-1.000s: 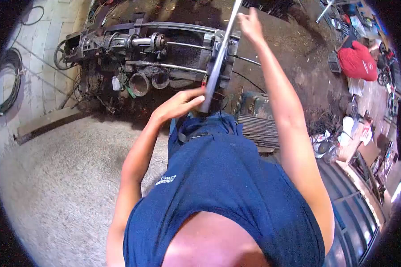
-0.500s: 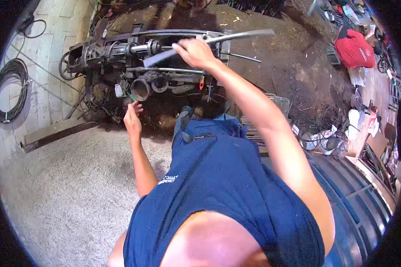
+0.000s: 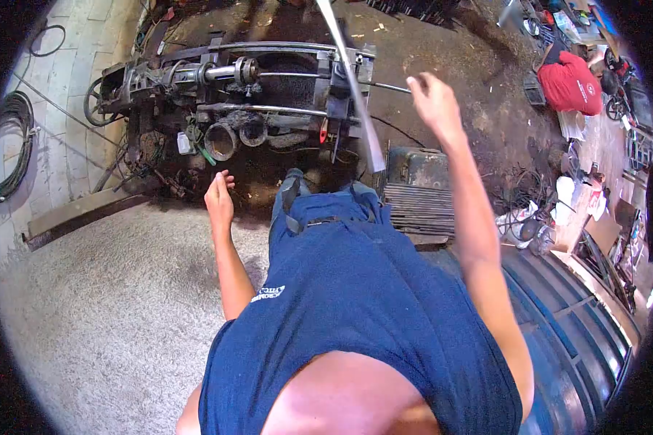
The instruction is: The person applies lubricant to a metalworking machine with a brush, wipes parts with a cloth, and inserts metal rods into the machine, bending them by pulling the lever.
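My right hand (image 3: pixel 437 109) is raised to the right of the machine (image 3: pixel 228 87), thumb and fingers apart, nothing in it. To its left, a long light metal bar (image 3: pixel 354 87) lies aslant across the machine's right end, apart from the hand. My left hand (image 3: pixel 220 197) is in front of the machine, fingers loosely bent and holding nothing that I can see. Just above it are a green-handled item (image 3: pixel 207 156) and a round metal ring (image 3: pixel 221 143). A shaft with a round flange (image 3: pixel 245 70) runs along the machine's middle.
A stack of dark rods (image 3: pixel 417 209) lies right of my legs. A white bottle (image 3: pixel 185 143) and a red-handled brush (image 3: pixel 323 131) are at the machine's front. A person in a red shirt (image 3: pixel 569 83) bends at the right. Coiled cable (image 3: pixel 23 145) hangs on the left wall.
My right hand has let go of the metal bar and moved right. The bar has swung from lying sideways to a steep slant. My left hand has moved slightly away from the green-handled item.
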### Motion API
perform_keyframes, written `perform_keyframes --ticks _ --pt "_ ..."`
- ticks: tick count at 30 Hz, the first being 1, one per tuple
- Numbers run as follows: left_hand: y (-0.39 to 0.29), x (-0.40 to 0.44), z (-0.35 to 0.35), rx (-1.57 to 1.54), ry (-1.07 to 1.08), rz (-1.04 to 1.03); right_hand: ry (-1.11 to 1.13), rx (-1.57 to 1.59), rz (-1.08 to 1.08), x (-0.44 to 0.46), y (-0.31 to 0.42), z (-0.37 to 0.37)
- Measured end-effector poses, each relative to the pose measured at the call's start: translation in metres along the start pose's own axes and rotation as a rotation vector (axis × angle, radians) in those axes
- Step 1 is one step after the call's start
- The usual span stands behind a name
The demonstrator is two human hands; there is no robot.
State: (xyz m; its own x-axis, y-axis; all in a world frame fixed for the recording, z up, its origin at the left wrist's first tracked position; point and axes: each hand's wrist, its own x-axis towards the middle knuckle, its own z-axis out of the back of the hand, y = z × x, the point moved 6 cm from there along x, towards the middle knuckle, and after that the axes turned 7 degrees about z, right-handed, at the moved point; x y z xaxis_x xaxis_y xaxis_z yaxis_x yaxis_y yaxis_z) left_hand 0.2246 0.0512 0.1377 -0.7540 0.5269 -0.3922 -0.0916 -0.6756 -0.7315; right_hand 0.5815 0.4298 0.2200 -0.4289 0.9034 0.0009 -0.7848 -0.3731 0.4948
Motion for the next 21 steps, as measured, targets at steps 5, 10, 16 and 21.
perform_keyframes --ticks 5,10,16,21 --pt "-0.010 0.000 -0.005 0.039 0.022 0.011 0.020 -0.194 0.259 -0.046 0.057 -0.025" --pt "-0.028 -0.001 -0.018 0.054 0.075 -0.053 -0.277 0.043 0.339 -0.016 0.030 -0.035" --pt "-0.033 -0.020 -0.030 0.067 0.093 -0.038 0.085 0.019 0.247 0.014 -0.013 -0.152" --pt "-0.040 -0.047 -0.034 0.228 0.095 -0.172 0.072 -0.175 0.328 0.042 -0.004 -0.190"
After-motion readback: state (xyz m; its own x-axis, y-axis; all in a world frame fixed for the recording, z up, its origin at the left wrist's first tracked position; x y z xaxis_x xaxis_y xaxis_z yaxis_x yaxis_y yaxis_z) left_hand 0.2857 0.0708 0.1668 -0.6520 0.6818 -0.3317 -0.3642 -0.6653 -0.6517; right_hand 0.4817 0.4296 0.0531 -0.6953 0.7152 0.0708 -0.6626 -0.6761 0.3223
